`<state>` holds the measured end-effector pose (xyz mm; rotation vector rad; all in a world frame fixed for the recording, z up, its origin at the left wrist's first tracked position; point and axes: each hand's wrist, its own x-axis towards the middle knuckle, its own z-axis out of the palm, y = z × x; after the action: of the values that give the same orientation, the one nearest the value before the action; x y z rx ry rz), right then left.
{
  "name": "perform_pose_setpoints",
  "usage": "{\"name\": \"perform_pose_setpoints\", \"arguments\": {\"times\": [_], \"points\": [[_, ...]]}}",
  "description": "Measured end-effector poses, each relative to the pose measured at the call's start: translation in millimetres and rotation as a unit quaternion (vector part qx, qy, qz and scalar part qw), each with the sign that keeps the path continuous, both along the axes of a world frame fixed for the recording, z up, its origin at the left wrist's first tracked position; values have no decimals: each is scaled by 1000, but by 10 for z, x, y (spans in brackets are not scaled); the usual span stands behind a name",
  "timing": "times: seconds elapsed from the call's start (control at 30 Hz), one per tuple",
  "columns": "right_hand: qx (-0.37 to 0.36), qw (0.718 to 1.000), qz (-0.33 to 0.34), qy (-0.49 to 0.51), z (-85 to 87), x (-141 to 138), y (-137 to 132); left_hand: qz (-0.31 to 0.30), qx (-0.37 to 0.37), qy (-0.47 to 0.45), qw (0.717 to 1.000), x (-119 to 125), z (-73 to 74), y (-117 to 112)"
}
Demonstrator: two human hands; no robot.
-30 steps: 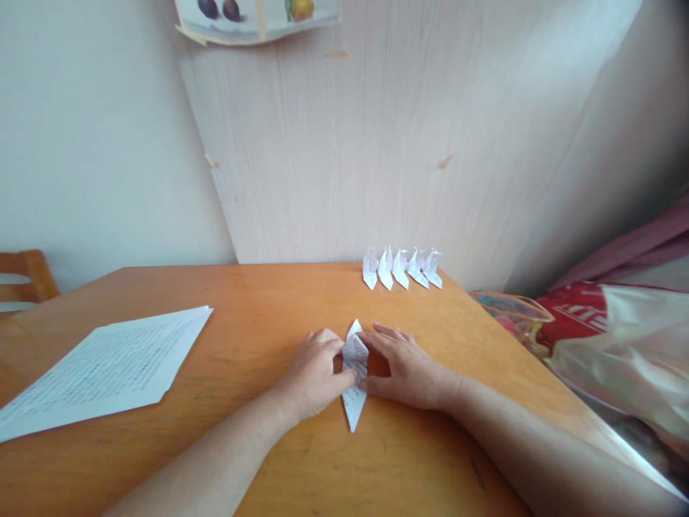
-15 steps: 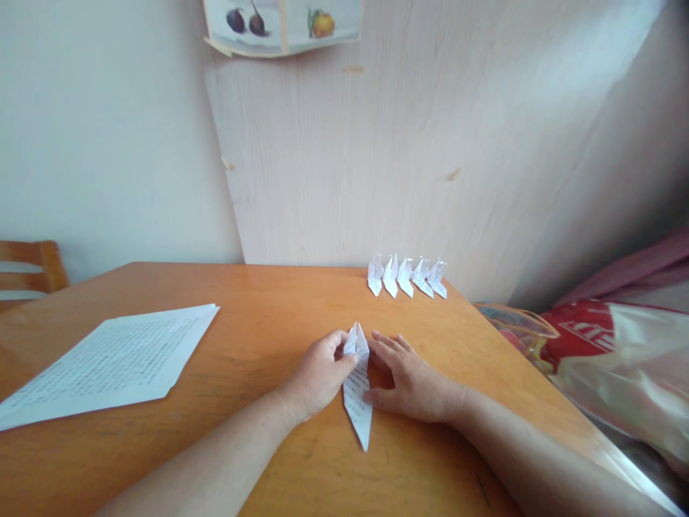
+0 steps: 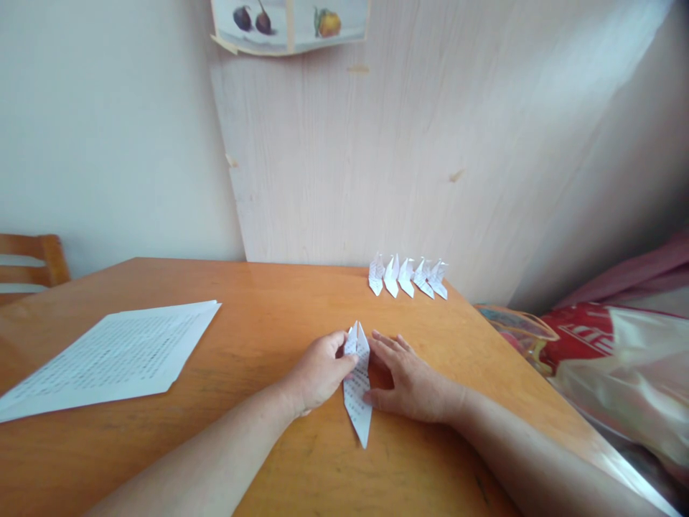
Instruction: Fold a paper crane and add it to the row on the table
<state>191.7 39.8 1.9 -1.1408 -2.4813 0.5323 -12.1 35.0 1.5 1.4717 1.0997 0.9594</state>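
Folded white paper [image 3: 358, 391], printed
Lower centre of frame: slim, upright in view, bottom pointed, top split into two tips.

Folded paper [image 3: 357, 406] between hands [image 3: 320, 372], sheets [image 3: 118, 359] to left

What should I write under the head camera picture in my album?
Left hand and right hand at a folded printed paper, five paper figures in a row beyond.

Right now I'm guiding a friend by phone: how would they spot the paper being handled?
Start at the orange-brown wooden table. Below the picture's centre, between the left hand and the right hand, is a slim folded paper with print. Unlike the five folded pieces at the back or the flat sheets at left, it alone is held.
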Motion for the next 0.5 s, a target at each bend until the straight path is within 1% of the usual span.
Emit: {"name": "perform_pose_setpoints", "arguments": {"times": [0.17, 0.27, 0.37, 0.43, 0.5], "points": [[-12, 1000, 7, 26, 56, 38, 2, -16, -22, -34, 999, 12, 51, -41], [-32, 993, 12, 113, 123, 66, 13, -33, -24, -35, 999, 8, 58, -40], [-58, 974, -4, 220, 169, 73, 34, -46, -29, -34, 998, 13, 62, -35], [-66, 963, -24, 259, 179, 65, 43, -63, -32, -41, 997, 21, 74, -38], [-72, 958, -26, 276, 182, 48, 44, -80, -28, -52, 995, 31, 94, -46]]}}
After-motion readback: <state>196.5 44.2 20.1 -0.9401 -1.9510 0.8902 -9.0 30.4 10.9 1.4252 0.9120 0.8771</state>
